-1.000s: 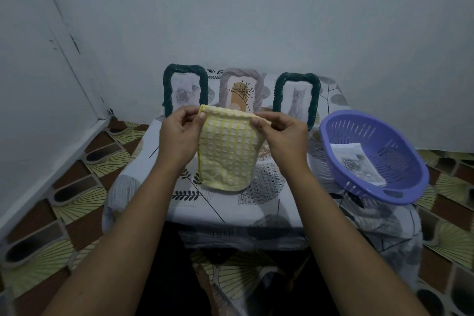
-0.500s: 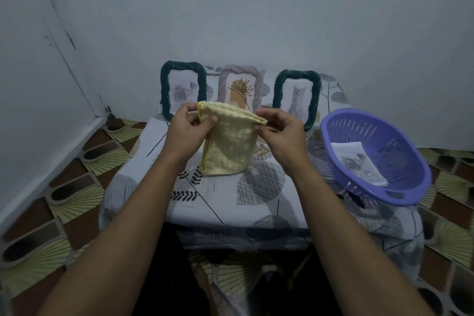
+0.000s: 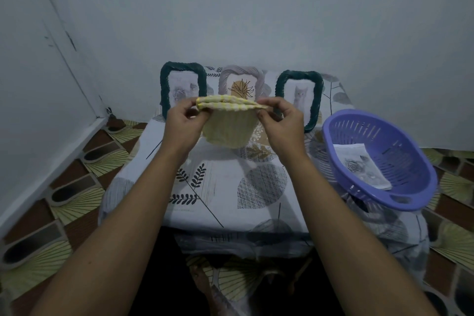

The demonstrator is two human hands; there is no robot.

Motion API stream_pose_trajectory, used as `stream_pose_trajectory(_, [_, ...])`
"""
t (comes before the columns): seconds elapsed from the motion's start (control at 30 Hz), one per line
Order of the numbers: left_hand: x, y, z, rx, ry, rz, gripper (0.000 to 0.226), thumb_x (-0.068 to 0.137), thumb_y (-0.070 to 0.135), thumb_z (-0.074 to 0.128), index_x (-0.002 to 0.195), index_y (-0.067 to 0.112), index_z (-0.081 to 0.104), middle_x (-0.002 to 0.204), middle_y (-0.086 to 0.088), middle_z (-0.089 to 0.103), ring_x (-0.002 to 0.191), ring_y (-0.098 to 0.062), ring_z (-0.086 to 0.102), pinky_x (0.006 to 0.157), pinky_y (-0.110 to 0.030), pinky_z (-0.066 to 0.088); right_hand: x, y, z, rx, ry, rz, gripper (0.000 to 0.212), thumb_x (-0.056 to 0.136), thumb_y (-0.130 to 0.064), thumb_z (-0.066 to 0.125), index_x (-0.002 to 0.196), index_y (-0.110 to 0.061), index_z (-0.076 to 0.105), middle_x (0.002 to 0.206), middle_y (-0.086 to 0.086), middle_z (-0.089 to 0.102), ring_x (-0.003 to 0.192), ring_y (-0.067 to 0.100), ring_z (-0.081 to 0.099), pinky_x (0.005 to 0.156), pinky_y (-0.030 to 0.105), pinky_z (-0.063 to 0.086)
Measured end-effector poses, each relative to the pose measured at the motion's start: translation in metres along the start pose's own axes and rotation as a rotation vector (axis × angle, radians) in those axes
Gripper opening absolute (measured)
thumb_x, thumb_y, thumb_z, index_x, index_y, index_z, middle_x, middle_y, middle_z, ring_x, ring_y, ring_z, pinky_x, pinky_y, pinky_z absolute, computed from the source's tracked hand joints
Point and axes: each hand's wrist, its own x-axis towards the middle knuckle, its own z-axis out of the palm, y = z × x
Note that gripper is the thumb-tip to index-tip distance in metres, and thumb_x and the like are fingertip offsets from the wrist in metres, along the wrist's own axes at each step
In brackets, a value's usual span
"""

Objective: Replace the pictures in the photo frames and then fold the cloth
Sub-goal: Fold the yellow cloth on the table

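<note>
fold step | left grip (image 3: 183, 123) and right grip (image 3: 283, 126) each pinched one end of cloth (image 3: 228, 133) at its doubled top edge, likely to square the layers | cloth hung over worktop (image 3: 225, 202), before three frames (image 3: 241, 70)

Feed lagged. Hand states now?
Left hand: pinches the cloth at its left end.
Right hand: pinches its right end.
</note>
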Motion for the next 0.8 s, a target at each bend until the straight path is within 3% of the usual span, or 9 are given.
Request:
stream_pose_trajectory(0.13, [-0.022, -0.02, 0.0, -0.003, -0.093, -0.096, 0.02, 0.079, 0.019, 0.063, 0.095, 0.009, 0.071, 0.088, -0.007, 0.066, 0.08, -0.009, 0.057, 0.073, -0.027, 0.048, -0.021, 0.021, -0.012, 0.05, -0.195, 0.094, 0.02, 0.085, 0.006, 0.069, 0.089, -0.013, 0.072, 0.109, 0.005, 0.075, 0.112, 0.017, 0.068, 0.097, 0.044, 0.055])
stream_pose_trajectory(0.2, [-0.034, -0.029, -0.002, 0.0, -0.212, -0.146, 0.019, 0.076, 0.017, 0.053, 0.082, 0.002, 0.063, 0.077, -0.005, 0.057, 0.071, -0.006, 0.052, 0.066, -0.028, 0.041, -0.032, 0.026, -0.017, 0.085, -0.296, 0.197, 0.026, 0.085, 0.015, 0.063, 0.083, -0.01, 0.068, 0.094, -0.001, 0.077, 0.1, 0.012, 0.071, 0.084, 0.03, 0.058])
stream_pose_trajectory(0.27, [-0.045, -0.034, -0.003, -0.001, -0.321, -0.213, 0.008, 0.075, 0.017, 0.049, 0.071, 0.01, 0.051, 0.07, 0.0, 0.046, 0.064, -0.008, 0.044, 0.06, -0.03, 0.033, -0.04, 0.03, -0.021, 0.04, -0.388, 0.269, 0.031, 0.086, 0.018, 0.058, 0.079, -0.011, 0.064, 0.076, -0.008, 0.074, 0.082, 0.005, 0.069, 0.072, 0.02, 0.054])
stream_pose_trajectory(0.33, [-0.053, -0.038, -0.002, -0.032, -0.418, -0.266, 0.007, 0.074, 0.017, 0.048, 0.068, 0.018, 0.045, 0.068, 0.003, 0.044, 0.063, -0.009, 0.042, 0.057, -0.028, 0.031, -0.047, 0.034, -0.024, -0.011, -0.478, 0.326, 0.031, 0.087, 0.016, 0.054, 0.077, -0.012, 0.061, 0.063, -0.013, 0.065, 0.066, 0.0, 0.061, 0.064, 0.017, 0.048])
stream_pose_trajectory(0.47, [-0.065, -0.045, 0.001, -0.04, -0.527, -0.377, 0.008, 0.072, 0.016, 0.048, 0.074, 0.011, 0.054, 0.068, 0.008, 0.057, 0.064, -0.007, 0.054, 0.057, -0.022, 0.042, -0.058, 0.046, -0.028, -0.061, -0.546, 0.402, 0.014, 0.08, -0.002, 0.059, 0.076, -0.016, 0.059, 0.055, -0.009, 0.051, 0.054, 0.006, 0.045, 0.055, 0.022, 0.036])
stream_pose_trajectory(0.6, [-0.068, -0.059, -0.002, -0.013, -0.513, -0.427, 0.037, 0.07, 0.022, 0.054, 0.087, -0.01, 0.058, 0.082, -0.008, 0.062, 0.08, -0.02, 0.058, 0.075, -0.033, 0.046, -0.069, 0.058, -0.031, -0.091, -0.533, 0.451, 0.011, 0.079, -0.009, 0.058, 0.08, -0.02, 0.06, 0.061, -0.001, 0.048, 0.059, 0.014, 0.043, 0.056, 0.028, 0.036])
stream_pose_trajectory(0.67, [-0.067, -0.061, -0.003, -0.005, -0.476, -0.45, 0.046, 0.066, 0.031, 0.057, 0.09, -0.008, 0.056, 0.087, -0.013, 0.056, 0.084, -0.023, 0.053, 0.079, -0.039, 0.042, -0.072, 0.065, -0.032, -0.097, -0.505, 0.464, 0.013, 0.088, -0.009, 0.061, 0.084, -0.021, 0.06, 0.066, 0.001, 0.051, 0.061, 0.014, 0.046, 0.054, 0.026, 0.037])
stream_pose_trajectory(0.73, [-0.066, -0.064, 0.0, -0.025, -0.436, -0.465, 0.024, 0.073, 0.027, 0.056, 0.085, 0.007, 0.056, 0.085, -0.01, 0.055, 0.084, -0.022, 0.051, 0.079, -0.038, 0.04, -0.076, 0.066, -0.033, -0.06, -0.487, 0.496, 0.006, 0.093, -0.021, 0.065, 0.091, -0.021, 0.06, 0.075, 0.002, 0.057, 0.066, 0.015, 0.051, 0.055, 0.024, 0.041])
stream_pose_trajectory(0.8, [-0.066, -0.068, 0.003, -0.056, -0.36, -0.482, 0.007, 0.089, 0.013, 0.051, 0.084, 0.012, 0.057, 0.084, -0.006, 0.06, 0.086, -0.022, 0.056, 0.078, -0.036, 0.045, -0.08, 0.067, -0.034, -0.018, -0.489, 0.51, 0.018, 0.092, -0.034, 0.069, 0.102, -0.02, 0.063, 0.087, -0.002, 0.065, 0.074, 0.011, 0.059, 0.061, 0.02, 0.045])
